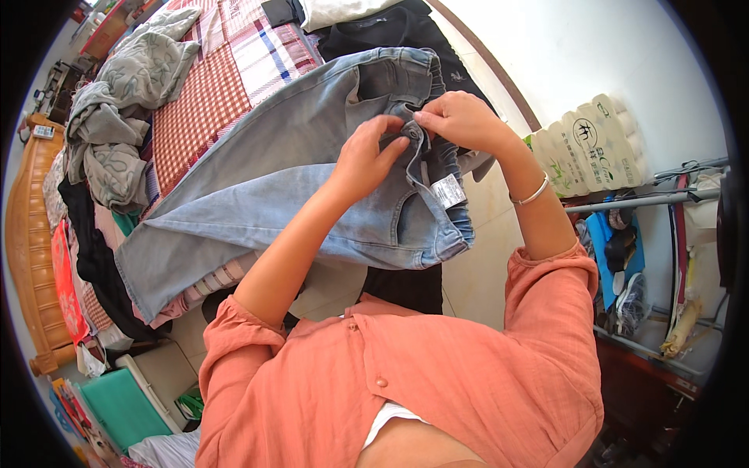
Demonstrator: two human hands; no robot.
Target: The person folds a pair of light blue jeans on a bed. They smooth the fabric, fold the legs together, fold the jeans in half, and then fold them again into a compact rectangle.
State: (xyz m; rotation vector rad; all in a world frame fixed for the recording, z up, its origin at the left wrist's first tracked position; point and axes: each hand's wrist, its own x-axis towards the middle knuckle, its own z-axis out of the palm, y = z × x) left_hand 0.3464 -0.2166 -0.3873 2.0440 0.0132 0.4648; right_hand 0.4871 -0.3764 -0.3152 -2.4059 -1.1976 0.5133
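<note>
A pair of light blue denim jeans (275,193) lies across the near edge of the bed, its legs spread to the left and its elastic waistband at the right. My left hand (374,149) pinches the open fly beside the metal button (413,133) between thumb and fingers. Across from it, my right hand (459,120) grips the other part of the waistband front, its fingertips partly hidden by the denim. A white care label (448,192) sticks out from inside the waist. Both hands are close together, a small gap between them.
A checked bedspread (199,117) holds a crumpled grey-green patterned cloth (137,76) at the left and black garments (374,36) beyond the jeans. Packed paper rolls (591,146) stand at right above a metal rack (643,200). A green-lidded box (123,409) sits low at left.
</note>
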